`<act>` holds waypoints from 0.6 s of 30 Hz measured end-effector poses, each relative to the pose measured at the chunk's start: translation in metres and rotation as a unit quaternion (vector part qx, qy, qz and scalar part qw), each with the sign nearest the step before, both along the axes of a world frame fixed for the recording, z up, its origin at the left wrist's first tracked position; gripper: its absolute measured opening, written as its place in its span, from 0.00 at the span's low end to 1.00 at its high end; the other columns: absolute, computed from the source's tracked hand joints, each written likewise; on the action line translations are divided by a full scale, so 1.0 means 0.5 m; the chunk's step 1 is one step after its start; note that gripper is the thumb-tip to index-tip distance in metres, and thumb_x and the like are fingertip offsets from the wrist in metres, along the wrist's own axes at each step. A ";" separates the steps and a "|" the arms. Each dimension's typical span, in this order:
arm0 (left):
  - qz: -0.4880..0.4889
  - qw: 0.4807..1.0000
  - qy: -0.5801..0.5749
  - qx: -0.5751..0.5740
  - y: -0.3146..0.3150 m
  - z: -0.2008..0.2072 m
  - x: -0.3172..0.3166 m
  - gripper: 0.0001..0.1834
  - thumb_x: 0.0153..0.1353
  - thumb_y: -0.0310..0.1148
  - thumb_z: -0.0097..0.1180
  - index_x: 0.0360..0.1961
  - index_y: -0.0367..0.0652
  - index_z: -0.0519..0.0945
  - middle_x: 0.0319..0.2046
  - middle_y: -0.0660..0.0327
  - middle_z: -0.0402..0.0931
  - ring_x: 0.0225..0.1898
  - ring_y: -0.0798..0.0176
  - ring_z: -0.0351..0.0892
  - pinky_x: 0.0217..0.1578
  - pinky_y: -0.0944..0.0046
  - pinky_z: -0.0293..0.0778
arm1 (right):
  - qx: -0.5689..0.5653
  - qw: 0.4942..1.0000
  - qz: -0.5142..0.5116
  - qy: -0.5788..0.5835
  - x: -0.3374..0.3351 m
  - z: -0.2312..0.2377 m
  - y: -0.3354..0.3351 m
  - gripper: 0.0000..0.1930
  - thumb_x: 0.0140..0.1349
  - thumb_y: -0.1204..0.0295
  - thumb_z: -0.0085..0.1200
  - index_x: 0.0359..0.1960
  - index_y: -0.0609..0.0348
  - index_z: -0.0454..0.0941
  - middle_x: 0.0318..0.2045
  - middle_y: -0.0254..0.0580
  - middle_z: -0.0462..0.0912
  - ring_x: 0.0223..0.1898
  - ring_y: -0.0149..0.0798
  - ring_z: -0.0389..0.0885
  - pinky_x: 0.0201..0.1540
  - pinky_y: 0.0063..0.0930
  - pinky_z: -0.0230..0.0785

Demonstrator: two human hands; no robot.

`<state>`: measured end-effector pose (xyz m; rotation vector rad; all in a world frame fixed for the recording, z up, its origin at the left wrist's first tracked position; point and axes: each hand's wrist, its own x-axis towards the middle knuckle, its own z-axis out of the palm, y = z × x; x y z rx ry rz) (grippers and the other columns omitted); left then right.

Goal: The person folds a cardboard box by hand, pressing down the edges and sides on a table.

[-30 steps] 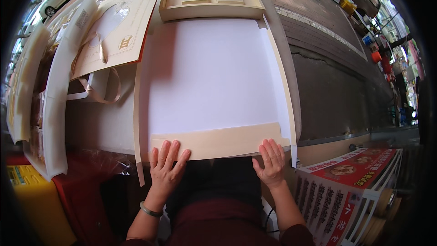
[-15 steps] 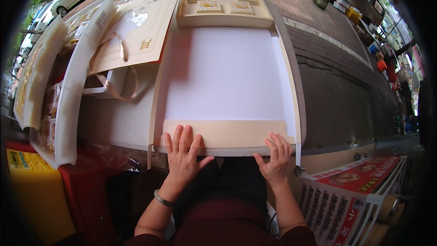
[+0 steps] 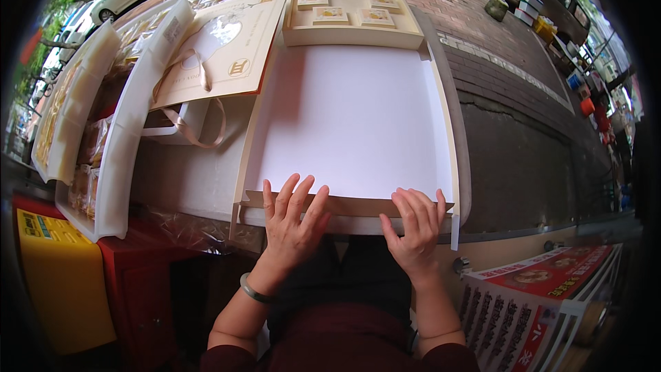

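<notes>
A large cream cardboard box (image 3: 348, 124) with a white inside lies on the grey table before me, its left and right walls raised. Its near flap (image 3: 358, 207) stands up along the front edge. My left hand (image 3: 292, 224), a bangle on its wrist, is at the left part of that flap, fingers spread and reaching over its top. At the right part is my right hand (image 3: 416, 227), fingers stretched out and thumb apart. Whether the fingertips press on the flap is hard to tell. Against the box's far end sits a shallow cream tray (image 3: 354, 38) holding several small square packets (image 3: 330, 15).
A cream gift bag (image 3: 220, 62) with ribbon handles lies left of the box. Beyond it stand white plastic crates (image 3: 138, 131) with wrapped goods. A yellow box (image 3: 62, 282) and a red cabinet (image 3: 141, 289) are at lower left. A printed red-and-white sign (image 3: 530, 310) is at lower right.
The near flap, lying flat inward before, now stands upright. Both hands have come up a little, with their fingers at its top edge. The whole view has shifted slightly.
</notes>
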<state>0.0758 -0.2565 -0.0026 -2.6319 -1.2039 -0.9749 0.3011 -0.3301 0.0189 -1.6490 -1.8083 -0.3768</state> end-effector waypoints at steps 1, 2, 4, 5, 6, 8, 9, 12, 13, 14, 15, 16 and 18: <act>0.000 1.000 0.005 0.001 0.002 0.002 -0.007 0.32 0.53 0.33 0.71 0.61 0.50 0.78 0.62 0.57 0.73 0.66 0.50 0.71 0.73 0.35 0.51 | -0.003 1.000 0.013 0.003 0.008 0.001 -0.005 0.23 0.48 0.77 0.73 0.49 0.55 0.83 0.50 0.38 0.82 0.50 0.42 0.80 0.58 0.44 0.69; -0.008 1.000 0.010 0.001 0.000 -0.001 -0.017 0.31 0.52 0.32 0.71 0.60 0.50 0.78 0.61 0.59 0.74 0.64 0.51 0.72 0.72 0.37 0.53 | -0.007 1.000 0.027 0.007 0.013 0.002 -0.009 0.23 0.48 0.78 0.73 0.48 0.55 0.83 0.47 0.36 0.83 0.47 0.40 0.81 0.55 0.42 0.70; -0.023 1.000 0.020 0.000 -0.007 -0.005 -0.031 0.29 0.52 0.31 0.71 0.58 0.50 0.80 0.57 0.61 0.76 0.60 0.55 0.74 0.69 0.40 0.57 | 0.004 0.999 0.041 0.008 0.013 0.006 -0.019 0.21 0.48 0.80 0.72 0.47 0.55 0.84 0.42 0.32 0.84 0.39 0.37 0.80 0.46 0.37 0.69; -0.010 1.000 0.016 0.009 -0.013 0.000 -0.030 0.27 0.51 0.30 0.71 0.56 0.51 0.81 0.54 0.61 0.78 0.56 0.56 0.76 0.64 0.47 0.63 | 0.002 0.999 0.047 0.006 0.012 0.007 -0.025 0.21 0.48 0.80 0.72 0.46 0.54 0.84 0.42 0.33 0.84 0.39 0.37 0.80 0.46 0.36 0.69; 0.006 0.999 0.009 0.036 -0.018 0.007 -0.028 0.27 0.52 0.30 0.70 0.55 0.51 0.81 0.52 0.61 0.78 0.54 0.57 0.76 0.61 0.49 0.64 | 0.000 0.999 0.053 0.004 0.011 0.007 -0.031 0.21 0.48 0.80 0.72 0.46 0.54 0.84 0.42 0.33 0.84 0.39 0.38 0.80 0.45 0.36 0.69; 0.040 0.995 -0.005 0.093 -0.024 0.024 -0.020 0.26 0.52 0.29 0.70 0.54 0.52 0.81 0.49 0.62 0.79 0.50 0.58 0.76 0.57 0.53 0.66 | 0.009 1.000 0.017 0.005 0.001 0.011 -0.035 0.18 0.50 0.80 0.71 0.44 0.53 0.85 0.44 0.34 0.85 0.44 0.39 0.81 0.51 0.37 0.70; 0.035 0.993 -0.029 0.111 -0.027 0.023 -0.019 0.24 0.52 0.29 0.69 0.53 0.53 0.82 0.49 0.62 0.79 0.51 0.58 0.76 0.56 0.53 0.67 | 0.028 1.000 -0.005 -0.003 -0.002 0.017 -0.034 0.17 0.51 0.80 0.71 0.43 0.53 0.85 0.45 0.34 0.85 0.46 0.40 0.82 0.53 0.38 0.70; -0.012 0.990 -0.069 0.121 -0.040 0.010 -0.024 0.20 0.53 0.29 0.69 0.49 0.53 0.84 0.51 0.61 0.78 0.53 0.56 0.76 0.56 0.52 0.68 | 0.074 0.997 0.011 -0.006 0.006 0.009 -0.044 0.15 0.53 0.77 0.70 0.43 0.53 0.85 0.48 0.35 0.85 0.54 0.43 0.81 0.61 0.45 0.68; -0.049 0.992 -0.063 0.103 -0.045 0.003 -0.026 0.18 0.54 0.29 0.68 0.48 0.53 0.85 0.53 0.61 0.77 0.55 0.55 0.75 0.57 0.51 0.68 | 0.092 0.995 0.028 -0.004 0.011 0.003 -0.047 0.15 0.53 0.76 0.70 0.43 0.53 0.85 0.50 0.36 0.85 0.56 0.44 0.80 0.64 0.47 0.67; -0.086 0.991 -0.056 0.084 -0.047 -0.001 -0.027 0.17 0.54 0.30 0.68 0.46 0.53 0.86 0.54 0.60 0.77 0.57 0.54 0.75 0.59 0.50 0.68 | 0.067 0.997 0.046 -0.008 0.009 -0.004 -0.043 0.16 0.54 0.75 0.70 0.45 0.53 0.85 0.51 0.36 0.84 0.58 0.45 0.79 0.65 0.49 0.66; -0.077 0.995 -0.026 0.062 -0.049 -0.006 -0.019 0.15 0.55 0.32 0.68 0.45 0.54 0.87 0.55 0.61 0.76 0.58 0.55 0.74 0.61 0.50 0.67 | 0.043 0.997 0.064 -0.012 0.003 -0.013 -0.036 0.17 0.54 0.74 0.70 0.47 0.53 0.85 0.53 0.37 0.84 0.60 0.46 0.78 0.66 0.50 0.65; -0.059 0.998 -0.002 0.022 -0.046 -0.007 -0.007 0.23 0.55 0.39 0.70 0.55 0.55 0.84 0.60 0.60 0.74 0.64 0.53 0.71 0.66 0.45 0.63 | 0.017 0.996 0.082 -0.016 -0.004 -0.021 -0.028 0.18 0.55 0.72 0.70 0.49 0.52 0.85 0.54 0.37 0.84 0.62 0.48 0.77 0.68 0.52 0.64; -0.056 0.995 0.057 -0.053 -0.034 -0.001 0.007 0.36 0.55 0.48 0.70 0.66 0.55 0.77 0.71 0.55 0.65 0.74 0.48 0.60 0.71 0.35 0.54 | -0.091 0.991 0.088 -0.042 -0.020 -0.030 -0.014 0.28 0.57 0.64 0.69 0.60 0.55 0.80 0.68 0.43 0.74 0.73 0.53 0.66 0.73 0.56 0.55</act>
